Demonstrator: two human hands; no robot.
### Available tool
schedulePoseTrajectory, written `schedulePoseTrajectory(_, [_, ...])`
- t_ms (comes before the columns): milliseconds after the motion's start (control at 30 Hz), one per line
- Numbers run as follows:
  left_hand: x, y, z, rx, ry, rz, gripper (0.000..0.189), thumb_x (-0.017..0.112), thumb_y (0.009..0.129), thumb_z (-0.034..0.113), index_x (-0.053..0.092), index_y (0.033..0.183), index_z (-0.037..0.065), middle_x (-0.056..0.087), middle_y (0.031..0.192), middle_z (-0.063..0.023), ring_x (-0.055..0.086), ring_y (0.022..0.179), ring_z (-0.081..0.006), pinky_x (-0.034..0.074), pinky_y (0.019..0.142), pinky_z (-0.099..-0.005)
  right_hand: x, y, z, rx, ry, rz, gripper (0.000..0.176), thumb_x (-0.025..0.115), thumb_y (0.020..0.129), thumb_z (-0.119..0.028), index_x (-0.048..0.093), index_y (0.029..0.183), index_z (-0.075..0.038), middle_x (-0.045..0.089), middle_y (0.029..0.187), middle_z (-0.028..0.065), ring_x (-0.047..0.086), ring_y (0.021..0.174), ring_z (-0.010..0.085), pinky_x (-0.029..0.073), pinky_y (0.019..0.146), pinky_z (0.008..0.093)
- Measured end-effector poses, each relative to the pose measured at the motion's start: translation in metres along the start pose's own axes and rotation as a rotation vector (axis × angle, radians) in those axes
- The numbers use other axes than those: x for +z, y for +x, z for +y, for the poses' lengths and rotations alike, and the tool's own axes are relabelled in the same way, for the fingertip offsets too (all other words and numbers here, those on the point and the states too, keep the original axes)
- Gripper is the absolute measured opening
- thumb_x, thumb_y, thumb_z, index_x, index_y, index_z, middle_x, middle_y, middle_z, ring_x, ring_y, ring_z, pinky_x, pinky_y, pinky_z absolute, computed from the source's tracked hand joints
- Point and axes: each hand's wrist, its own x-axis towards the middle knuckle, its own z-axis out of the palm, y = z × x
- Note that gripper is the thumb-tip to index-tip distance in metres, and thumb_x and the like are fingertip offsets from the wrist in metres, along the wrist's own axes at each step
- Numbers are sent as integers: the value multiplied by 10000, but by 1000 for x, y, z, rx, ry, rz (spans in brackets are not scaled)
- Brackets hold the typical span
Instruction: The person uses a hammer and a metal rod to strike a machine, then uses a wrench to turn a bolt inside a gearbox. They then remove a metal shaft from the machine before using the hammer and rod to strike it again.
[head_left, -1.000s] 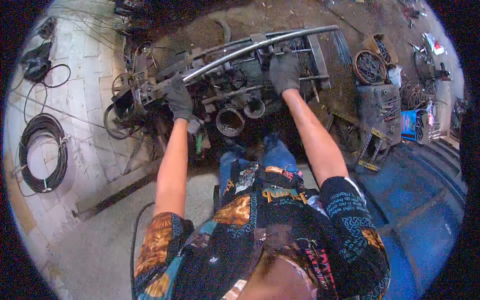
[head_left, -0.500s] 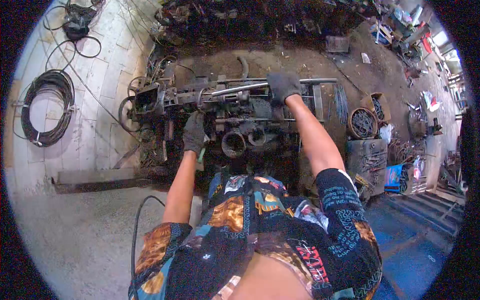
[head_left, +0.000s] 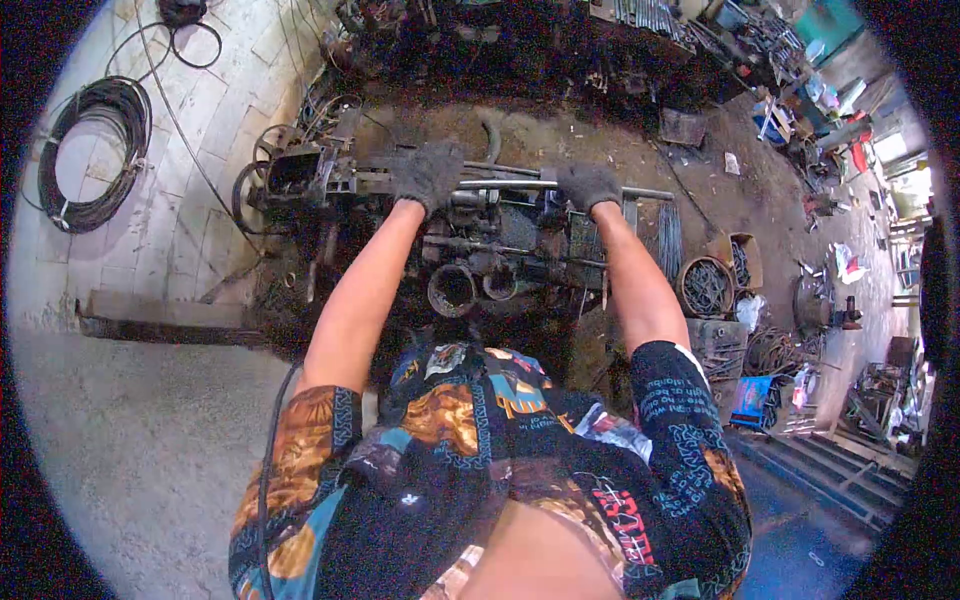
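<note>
Both my hands wear dark grey work gloves and reach over a greasy metal machine [head_left: 465, 245]. A bright metal rod [head_left: 510, 184] lies level along the machine's upper side. My right hand [head_left: 588, 187] is closed around it toward the right. At the rod's left end my left hand [head_left: 430, 175] is closed, with its fingers mostly hidden under the glove's back. Behind the rod runs a longer dark bar [head_left: 648, 193], sticking out past my right hand. Two round cup-like openings, a larger cup [head_left: 452, 290] and a smaller cup [head_left: 500, 282], sit on the near side.
A bundle of thin rods [head_left: 670, 235] lies on the floor at the right. Beside it stand a round basket [head_left: 706, 286] of metal pieces and a cardboard box [head_left: 742, 258]. A black cable coil [head_left: 140, 150] lies at the left. A long metal beam [head_left: 170, 325] crosses the floor.
My left hand has moved up from the machine's near side to the rod's left end. The rod, tilted before, now lies more level. My right hand stays on it, slightly lower in view.
</note>
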Motion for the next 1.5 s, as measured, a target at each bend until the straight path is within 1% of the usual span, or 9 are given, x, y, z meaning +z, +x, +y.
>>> schedulePoseTrajectory(400, [65, 14, -17, 58, 180, -9, 309, 401, 951, 215, 598, 1145, 74, 652, 1061, -169, 657, 943, -330, 524, 771, -470, 20, 12, 16, 70, 9, 42, 504, 429, 877, -489, 726, 990, -98, 670, 1039, 226, 641, 959, 417, 472, 882, 505])
schedulePoseTrajectory(567, [94, 18, -28, 213, 147, 352, 262, 427, 939, 190, 585, 1095, 51, 638, 1029, -176, 655, 906, -357, 520, 750, -476, 33, 19, 25, 126, 15, 32, 477, 436, 868, -477, 727, 968, -112, 670, 1042, 222, 641, 962, 414, 477, 877, 505])
schedulePoseTrajectory(733, [68, 13, -13, -19, 77, -94, 284, 415, 944, 171, 554, 1151, 35, 611, 1099, -223, 659, 895, -380, 535, 785, -480, 13, 8, 9, 191, -39, 11, 466, 433, 866, -469, 723, 988, -125, 672, 1057, 212, 640, 977, 411, 481, 880, 504])
schedulePoseTrajectory(767, [67, 13, -16, -1, -5, -101, 426, 329, 988, 281, 532, 1299, 73, 545, 1328, -196, 497, 1237, -411, 379, 1062, -497, 8, 5, 6, 182, -26, 0, 464, 430, 867, -468, 724, 990, -131, 675, 1059, 203, 640, 979, 411, 484, 878, 502])
schedulePoseTrajectory(800, [66, 14, -16, -4, -2, -95, 426, 329, 988, 281, 532, 1299, 73, 545, 1328, -196, 497, 1237, -411, 379, 1062, -497, 4, 6, 4, 167, -15, -10, 463, 426, 868, -468, 725, 991, -136, 678, 1061, 194, 640, 982, 411, 486, 875, 501])
schedulePoseTrajectory(867, [57, 6, -10, 62, 124, 63, 280, 427, 938, 167, 556, 1138, 21, 613, 1105, -237, 661, 932, -382, 539, 794, -484, 7, 4, 5, 157, -18, 12, 458, 427, 867, -468, 726, 995, -145, 680, 1067, 184, 642, 983, 407, 488, 871, 501])
schedulePoseTrajectory(1200, [66, -6, -25, 1, 71, 67, 291, 425, 935, 194, 599, 1097, 28, 641, 1102, -211, 636, 1020, -374, 495, 913, -474, 10, 9, -2, 131, -46, -10, 421, 471, 869, -461, 725, 1006, -154, 678, 1085, 169, 652, 986, 386, 496, 852, 478])
schedulePoseTrajectory(1367, [80, -59, -45, -226, -91, 264, 396, 410, 951, 234, 573, 1247, 27, 625, 1174, -228, 603, 1071, -407, 433, 984, -459, 26, 14, 13, 48, -8, 4, 463, 420, 902, -466, 703, 1056, -134, 666, 1107, 182, 643, 992, 397, 492, 858, 481])
schedulePoseTrajectory(1500, [122, -128, -95, -289, -72, 113, 453, 406, 968, 312, 574, 1277, 27, 627, 1165, -252, 585, 1105, -420, 432, 980, -461, -13, -7, -10, -15, -24, -100, 488, 391, 915, -478, 688, 1076, -126, 655, 1131, 185, 629, 1015, 402, 485, 863, 488])
